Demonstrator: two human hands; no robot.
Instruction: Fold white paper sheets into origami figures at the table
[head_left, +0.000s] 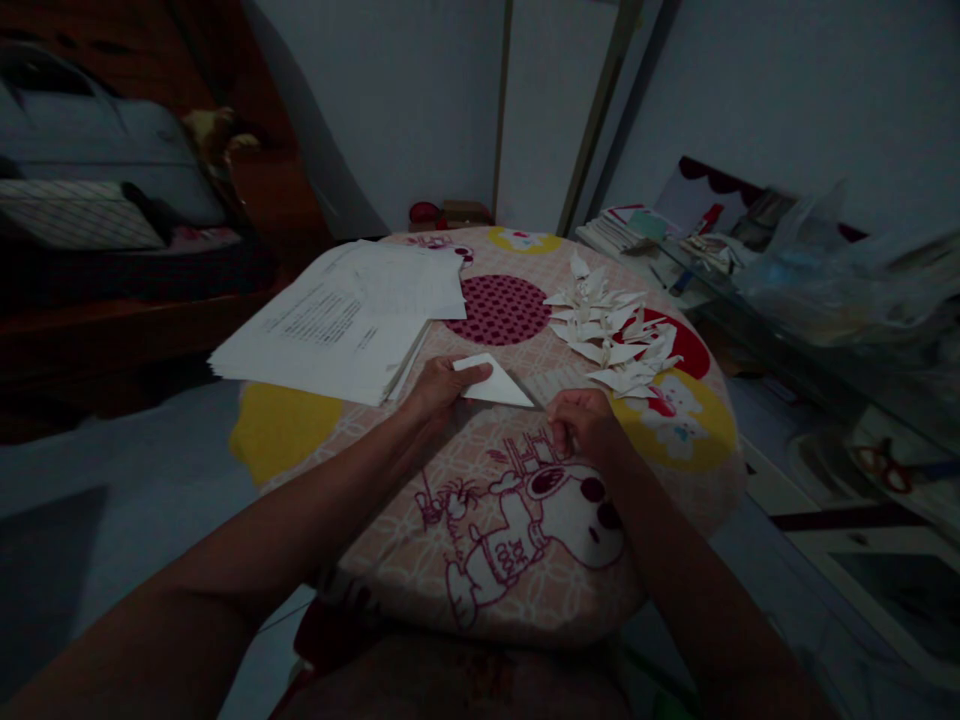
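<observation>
My left hand (448,385) pinches a white folded paper triangle (495,383), its thumb lying on top. The paper is held above the patterned tablecloth, with its pointed end toward the right. Close to that point, my right hand (581,418) is closed, fingers curled. A thin dark greyish strip runs between the triangle's edge and the right fingers; what it is cannot be made out. Several folded white paper cranes (611,335) sit together beyond the right hand. Left of the folded triangle lies a stack of printed paper sheets (337,320).
A cloth with cartoon figures covers the round table (420,590). To the right, a glass-topped stand (810,355) holds plastic bags (810,260) and papers (619,230). Red-handled scissors (885,468) lie lower down. A wooden bench (274,200) with a grey bag (142,150) stands at left.
</observation>
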